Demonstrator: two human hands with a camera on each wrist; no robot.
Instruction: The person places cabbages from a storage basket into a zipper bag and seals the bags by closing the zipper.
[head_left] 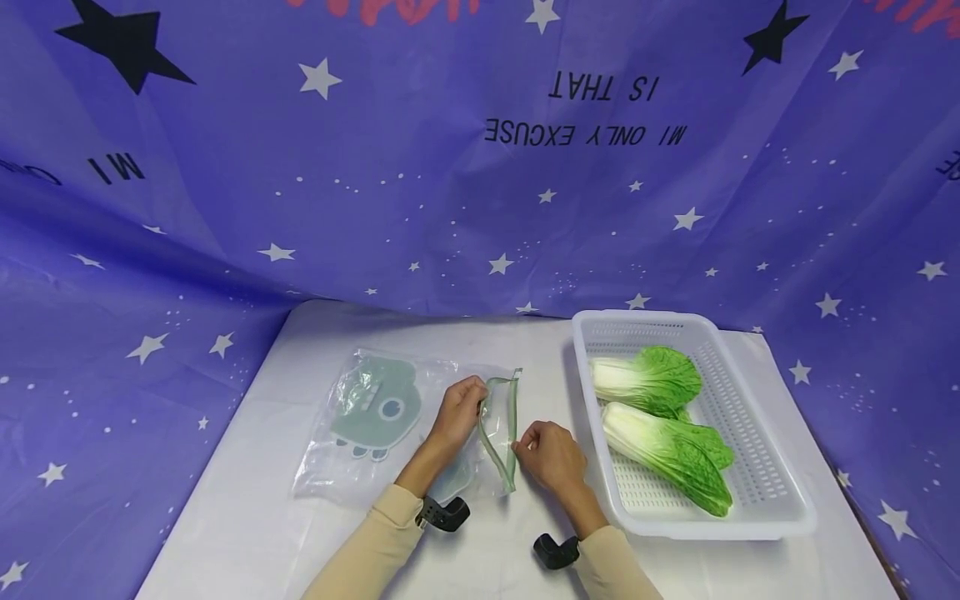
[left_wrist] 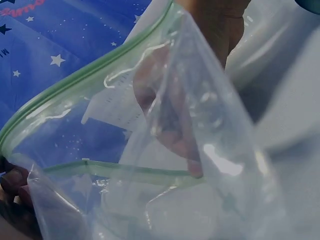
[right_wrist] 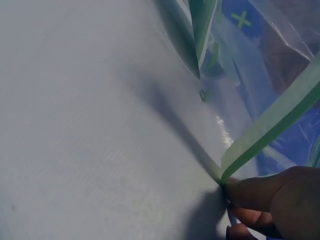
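Observation:
A clear zip bag (head_left: 318,467) with a pale green printed figure lies across the table's left middle. Its green-edged mouth (head_left: 514,417) gapes between both hands. My left hand (head_left: 456,415) pinches the mouth's left edge; in the left wrist view its fingertips (left_wrist: 15,177) show at the lower left. At the opposite edge, my right hand (head_left: 553,454) pinches the green strip between thumb and finger, as the right wrist view also shows. Through the clear plastic (left_wrist: 220,160) the left wrist view shows the right hand (left_wrist: 165,100).
To the right stands a white perforated basket (head_left: 588,417). Inside lie two leafy cabbages, the upper cabbage (head_left: 648,379) and the lower cabbage (head_left: 667,454). A purple star-print cloth (head_left: 450,208) hangs behind and beside the white table (head_left: 240,467).

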